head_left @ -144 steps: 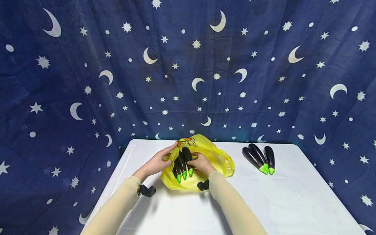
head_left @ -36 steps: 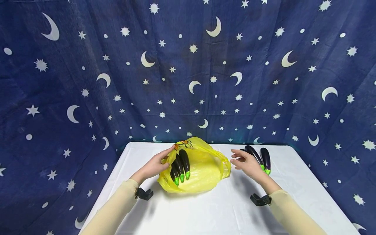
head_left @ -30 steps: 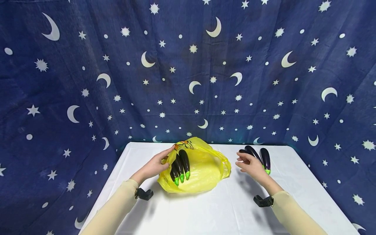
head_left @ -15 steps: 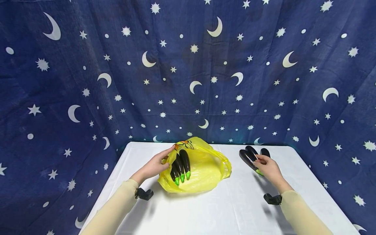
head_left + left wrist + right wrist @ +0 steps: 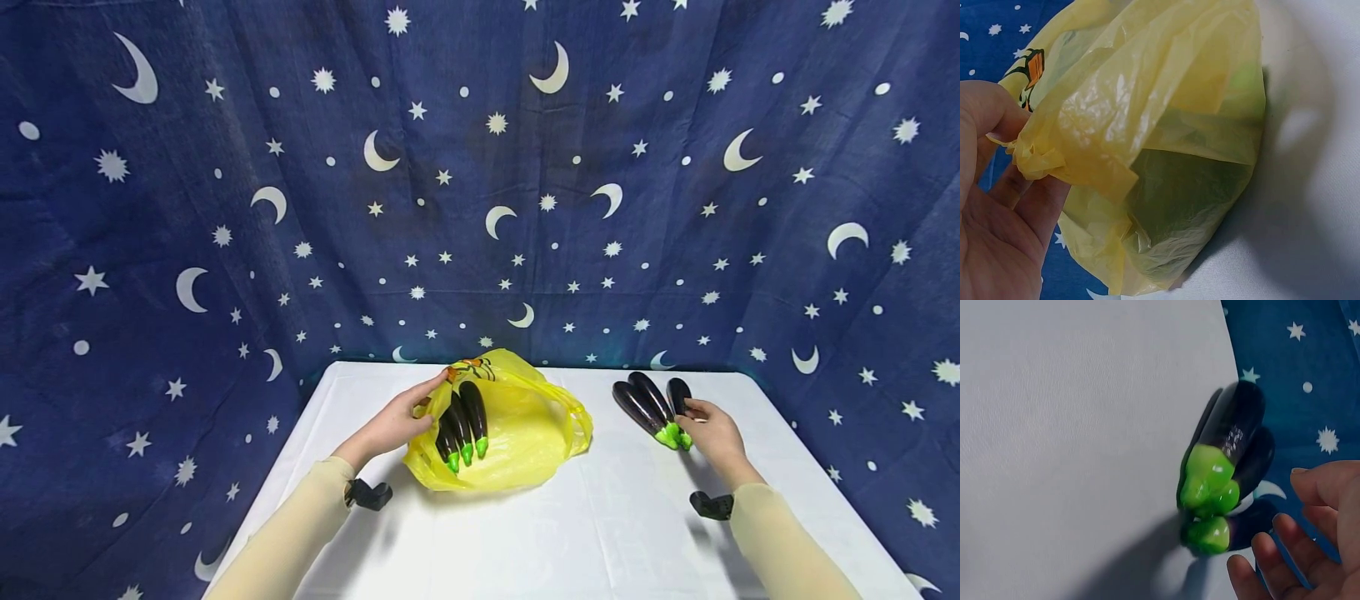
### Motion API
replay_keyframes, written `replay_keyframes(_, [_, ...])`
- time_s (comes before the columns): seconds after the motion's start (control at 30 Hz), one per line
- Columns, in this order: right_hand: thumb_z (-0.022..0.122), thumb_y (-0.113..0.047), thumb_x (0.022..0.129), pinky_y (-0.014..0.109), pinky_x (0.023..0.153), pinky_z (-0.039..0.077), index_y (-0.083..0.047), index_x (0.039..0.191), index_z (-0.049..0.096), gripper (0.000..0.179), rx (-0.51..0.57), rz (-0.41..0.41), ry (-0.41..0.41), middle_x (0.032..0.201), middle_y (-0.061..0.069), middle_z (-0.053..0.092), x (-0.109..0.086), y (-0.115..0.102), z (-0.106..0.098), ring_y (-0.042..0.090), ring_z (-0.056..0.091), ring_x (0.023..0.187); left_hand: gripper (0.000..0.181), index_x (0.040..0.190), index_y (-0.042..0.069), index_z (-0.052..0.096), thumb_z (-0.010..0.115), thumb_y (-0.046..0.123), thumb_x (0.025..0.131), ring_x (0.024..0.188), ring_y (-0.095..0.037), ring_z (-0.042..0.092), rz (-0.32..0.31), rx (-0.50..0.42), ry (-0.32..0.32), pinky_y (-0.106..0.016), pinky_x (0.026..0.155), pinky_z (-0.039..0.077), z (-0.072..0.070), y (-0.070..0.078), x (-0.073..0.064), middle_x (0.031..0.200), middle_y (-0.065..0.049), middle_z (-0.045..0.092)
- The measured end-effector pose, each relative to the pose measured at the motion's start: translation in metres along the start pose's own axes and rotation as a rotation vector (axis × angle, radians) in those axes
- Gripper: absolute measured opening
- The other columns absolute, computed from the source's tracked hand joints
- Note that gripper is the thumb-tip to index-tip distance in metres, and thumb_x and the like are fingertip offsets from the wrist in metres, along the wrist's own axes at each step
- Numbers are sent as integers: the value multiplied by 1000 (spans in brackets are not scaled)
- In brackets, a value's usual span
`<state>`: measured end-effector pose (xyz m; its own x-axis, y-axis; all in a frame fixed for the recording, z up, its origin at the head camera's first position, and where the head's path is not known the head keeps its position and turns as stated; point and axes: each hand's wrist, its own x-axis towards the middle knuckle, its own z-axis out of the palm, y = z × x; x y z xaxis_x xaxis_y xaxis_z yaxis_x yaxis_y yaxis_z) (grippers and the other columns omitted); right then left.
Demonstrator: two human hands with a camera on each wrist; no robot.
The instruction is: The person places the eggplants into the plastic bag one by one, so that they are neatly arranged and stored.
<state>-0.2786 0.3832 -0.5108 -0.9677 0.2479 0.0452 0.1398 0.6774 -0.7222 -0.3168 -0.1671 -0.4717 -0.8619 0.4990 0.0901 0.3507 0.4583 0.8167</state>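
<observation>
A yellow plastic bag lies on the table with its mouth facing forward, and three dark eggplants with green stem ends rest inside. My left hand pinches the bag's left edge; in the left wrist view the gathered plastic is between thumb and fingers. To the right, three more eggplants lie close together, stem ends toward me. My right hand is over the rightmost eggplant, partly covering it. In the right wrist view the fingers are spread around its dark end, loosely bent.
The table has a white cloth. Behind and beside it hangs a dark blue curtain with moons and stars. Black wrist straps are worn on both arms.
My right hand has left the eggplants in the bag and moved right, across the table, to the rightmost loose eggplant. My left hand stays at the bag's edge.
</observation>
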Motion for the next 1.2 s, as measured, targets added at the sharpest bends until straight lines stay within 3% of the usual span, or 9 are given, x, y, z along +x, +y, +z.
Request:
replay_keyframes(0.53, [59, -23, 99, 64, 109, 31, 12, 151, 32, 69, -3, 163, -5, 144, 40, 40, 15, 13, -4, 56, 37, 133, 79, 162, 33, 32, 62, 4, 94, 132, -23, 48, -10, 4, -9, -47, 113, 36, -1, 1, 0, 163, 12, 33])
replay_keyframes(0.93, [59, -21, 99, 56, 92, 48, 18, 148, 31, 69, -31, 145, -34, 133, 42, 46, 26, 16, -6, 52, 52, 116, 79, 162, 32, 31, 61, 3, 94, 133, -24, 49, -13, 21, 1, -48, 113, 36, -1, 3, 0, 163, 9, 33])
replay_keyframes(1.2, [61, -16, 97, 59, 97, 44, 20, 147, 31, 69, -51, 149, -45, 131, 42, 50, 32, 18, -2, 53, 52, 119, 80, 162, 34, 32, 61, 3, 94, 131, -23, 49, -8, 16, -1, -47, 112, 36, -2, 2, 1, 162, 12, 34])
